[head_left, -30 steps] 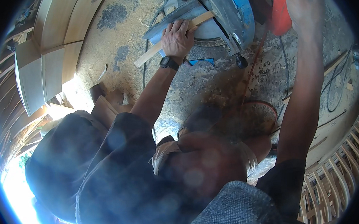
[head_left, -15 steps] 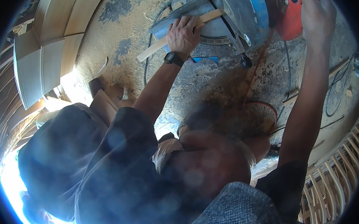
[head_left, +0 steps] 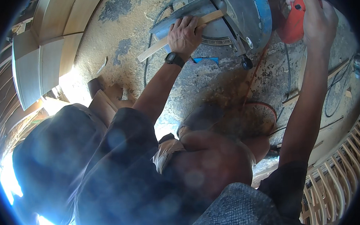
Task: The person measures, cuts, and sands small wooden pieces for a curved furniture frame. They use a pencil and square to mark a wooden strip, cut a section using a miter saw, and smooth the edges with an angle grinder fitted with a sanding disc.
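Note:
A narrow, pale wooden strip [head_left: 154, 49] lies slantwise on the grey metal table of a miter saw, along its fence [head_left: 171, 20]. My left hand [head_left: 184, 35], with a black watch [head_left: 174, 59] on its wrist, presses the strip down, fingers bent over it. The strip's right end reaches past the dark slot in the saw's table. To the upper right, my right hand [head_left: 320, 23] is wrapped round the handle at the saw's red housing [head_left: 292, 27]. The blade cannot be made out.
Curved wooden panels [head_left: 53, 64] are stacked at the left. A black knob [head_left: 246, 63] juts from the saw's front. An orange hose [head_left: 265, 103] and dark cables [head_left: 288, 70] run over the dusty floor. Curved wooden slats [head_left: 334, 182] stand at the lower right.
The red saw housing has shifted slightly downward in the picture, with my right hand still on its handle. My left hand and the wooden strip stay in place.

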The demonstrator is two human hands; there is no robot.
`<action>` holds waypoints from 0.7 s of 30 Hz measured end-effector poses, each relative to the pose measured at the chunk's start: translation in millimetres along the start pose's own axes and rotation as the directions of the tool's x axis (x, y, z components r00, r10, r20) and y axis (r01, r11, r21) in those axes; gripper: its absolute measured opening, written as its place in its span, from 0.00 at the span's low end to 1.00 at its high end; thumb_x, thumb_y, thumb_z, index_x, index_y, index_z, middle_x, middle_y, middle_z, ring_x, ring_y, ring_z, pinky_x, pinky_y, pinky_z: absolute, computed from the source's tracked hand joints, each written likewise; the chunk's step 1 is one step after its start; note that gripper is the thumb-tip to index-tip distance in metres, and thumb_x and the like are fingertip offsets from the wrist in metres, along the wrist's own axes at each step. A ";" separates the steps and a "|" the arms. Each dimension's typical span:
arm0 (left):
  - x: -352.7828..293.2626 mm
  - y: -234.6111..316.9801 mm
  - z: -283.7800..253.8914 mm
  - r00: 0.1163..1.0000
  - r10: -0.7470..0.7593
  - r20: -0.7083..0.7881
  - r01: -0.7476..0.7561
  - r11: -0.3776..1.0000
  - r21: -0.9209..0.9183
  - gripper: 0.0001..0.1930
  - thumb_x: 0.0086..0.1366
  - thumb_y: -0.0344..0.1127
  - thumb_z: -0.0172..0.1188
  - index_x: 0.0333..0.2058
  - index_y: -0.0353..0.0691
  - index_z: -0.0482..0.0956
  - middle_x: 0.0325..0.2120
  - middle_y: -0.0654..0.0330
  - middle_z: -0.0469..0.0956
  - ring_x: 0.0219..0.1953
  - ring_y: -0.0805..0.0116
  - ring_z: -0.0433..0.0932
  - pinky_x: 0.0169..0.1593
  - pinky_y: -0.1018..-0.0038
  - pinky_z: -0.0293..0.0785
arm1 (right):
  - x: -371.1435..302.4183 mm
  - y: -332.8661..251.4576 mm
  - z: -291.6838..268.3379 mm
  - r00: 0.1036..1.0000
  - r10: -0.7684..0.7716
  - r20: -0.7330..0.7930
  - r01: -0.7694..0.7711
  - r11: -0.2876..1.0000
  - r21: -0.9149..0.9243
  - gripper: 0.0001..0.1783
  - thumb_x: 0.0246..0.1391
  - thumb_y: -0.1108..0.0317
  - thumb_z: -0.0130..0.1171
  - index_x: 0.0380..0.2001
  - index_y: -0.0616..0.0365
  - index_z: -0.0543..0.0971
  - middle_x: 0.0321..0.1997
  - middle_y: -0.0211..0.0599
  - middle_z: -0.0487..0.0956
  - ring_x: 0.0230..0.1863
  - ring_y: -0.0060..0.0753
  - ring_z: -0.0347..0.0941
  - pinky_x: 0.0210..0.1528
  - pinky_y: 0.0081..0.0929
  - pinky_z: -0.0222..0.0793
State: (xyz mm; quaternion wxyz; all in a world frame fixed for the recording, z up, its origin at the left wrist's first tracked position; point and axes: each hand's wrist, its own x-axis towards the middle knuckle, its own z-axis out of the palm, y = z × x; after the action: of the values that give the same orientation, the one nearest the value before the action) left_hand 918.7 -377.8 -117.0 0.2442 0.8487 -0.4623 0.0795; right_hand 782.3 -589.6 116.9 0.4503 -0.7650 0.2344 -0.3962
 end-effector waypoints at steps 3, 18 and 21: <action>2.2 -0.1 -0.8 1.000 0.006 -0.018 -0.006 1.000 -0.004 0.16 0.64 0.47 0.67 0.44 0.45 0.86 0.42 0.62 0.83 0.44 0.56 0.81 0.47 0.59 0.75 | 1.2 18.2 -3.5 0.999 0.004 -0.041 -0.002 1.000 0.030 0.16 0.68 0.61 0.54 0.29 0.61 0.79 0.24 0.26 0.75 0.24 0.19 0.68 0.29 0.23 0.61; 3.4 3.5 -4.2 1.000 -0.006 0.014 0.006 1.000 0.007 0.16 0.64 0.47 0.66 0.45 0.45 0.86 0.42 0.62 0.83 0.45 0.56 0.80 0.47 0.59 0.75 | -1.0 32.8 -9.6 0.997 -0.072 -0.020 0.072 0.997 0.035 0.16 0.68 0.59 0.54 0.32 0.61 0.80 0.23 0.26 0.74 0.24 0.19 0.68 0.29 0.24 0.62; 1.9 2.1 -3.8 1.000 -0.012 0.025 0.012 1.000 0.011 0.16 0.65 0.48 0.66 0.45 0.46 0.86 0.42 0.62 0.83 0.45 0.56 0.80 0.47 0.59 0.75 | -0.7 24.6 -6.3 0.993 -0.115 0.013 0.114 0.992 0.059 0.16 0.68 0.60 0.54 0.33 0.61 0.80 0.23 0.26 0.74 0.24 0.19 0.68 0.30 0.24 0.62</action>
State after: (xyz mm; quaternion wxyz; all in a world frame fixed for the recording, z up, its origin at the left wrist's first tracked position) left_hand 918.3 -378.3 -112.3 0.2343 0.8537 -0.4597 0.0701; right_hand 776.7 -604.2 96.9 0.4509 -0.7669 0.1749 -0.4219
